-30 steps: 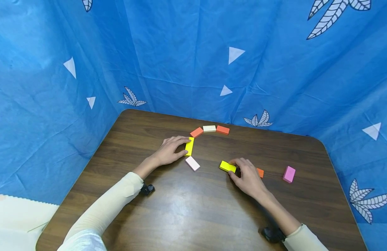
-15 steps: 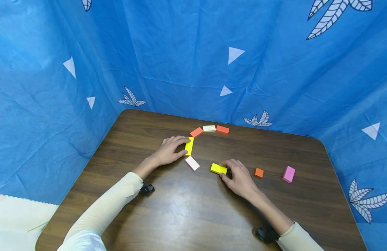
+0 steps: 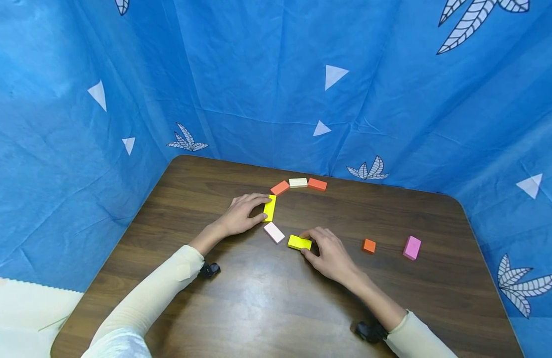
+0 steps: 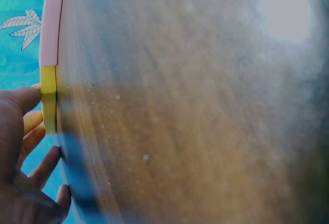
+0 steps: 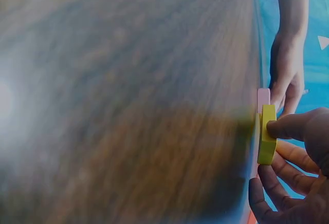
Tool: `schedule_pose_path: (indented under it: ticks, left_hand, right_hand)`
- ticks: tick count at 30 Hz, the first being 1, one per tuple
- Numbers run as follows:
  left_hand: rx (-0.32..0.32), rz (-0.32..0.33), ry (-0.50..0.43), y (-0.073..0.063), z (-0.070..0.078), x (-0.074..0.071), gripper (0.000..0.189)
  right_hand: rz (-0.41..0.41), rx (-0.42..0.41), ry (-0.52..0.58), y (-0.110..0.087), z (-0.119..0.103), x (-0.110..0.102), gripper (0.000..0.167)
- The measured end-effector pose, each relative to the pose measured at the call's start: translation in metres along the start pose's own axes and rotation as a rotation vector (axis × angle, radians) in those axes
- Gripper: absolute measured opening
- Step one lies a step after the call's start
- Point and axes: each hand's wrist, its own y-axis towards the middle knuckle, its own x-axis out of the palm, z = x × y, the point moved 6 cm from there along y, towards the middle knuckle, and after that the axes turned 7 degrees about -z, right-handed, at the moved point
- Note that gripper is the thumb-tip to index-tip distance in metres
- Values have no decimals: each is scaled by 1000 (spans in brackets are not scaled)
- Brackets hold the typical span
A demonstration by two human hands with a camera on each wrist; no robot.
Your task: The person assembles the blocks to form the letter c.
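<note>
My left hand [image 3: 242, 215] pinches a yellow block [image 3: 270, 209] lying flat, fingertips at its far end and thumb near its close end. A pale pink block [image 3: 274, 232] sits at that block's near end, angled to the right. My right hand [image 3: 327, 253] holds a second yellow block [image 3: 299, 242] between thumb and fingers, just right of the pale pink block. In the right wrist view, this yellow block [image 5: 267, 134] looks slightly tilted, with the pale pink block [image 5: 263, 99] beyond it. The left wrist view has the first yellow block [image 4: 49, 98] against the thumb.
Two red-orange blocks [image 3: 318, 185] and a cream block [image 3: 298, 183] continue the curved row toward the back edge. An orange block [image 3: 369, 246] and a magenta-pink block [image 3: 412, 247] lie right on the wooden table [image 3: 258, 308]. A blue curtain [image 3: 258, 74] stands behind.
My right hand has slid left with its yellow block, from near the orange block to beside the pale pink one, uncovering the orange block. My left hand has stayed in place.
</note>
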Motion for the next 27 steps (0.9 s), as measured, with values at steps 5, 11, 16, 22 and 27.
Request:
schedule_pose_path:
  ticks: [5,11,16,22,27]
  left_hand:
    - [-3,-4,8,0,2,-1,56]
    - [-10,-7,0,1,2,-2,57]
    - [-11,-3,7,0,2,-2,57]
    - [-10,-1,7,1,1,0,57]
    - [-19,-11,2,1,0,1,57]
  right_hand:
    - [6,-24,-15,2,-4,4,35]
    - [-1,-30,-20,5,-6,5,36]
    - [-24,-34,-34,8,-7,8,36]
    - [-24,-38,-37,9,-9,11,36]
    - [-21,-42,-22,8,-9,10,39]
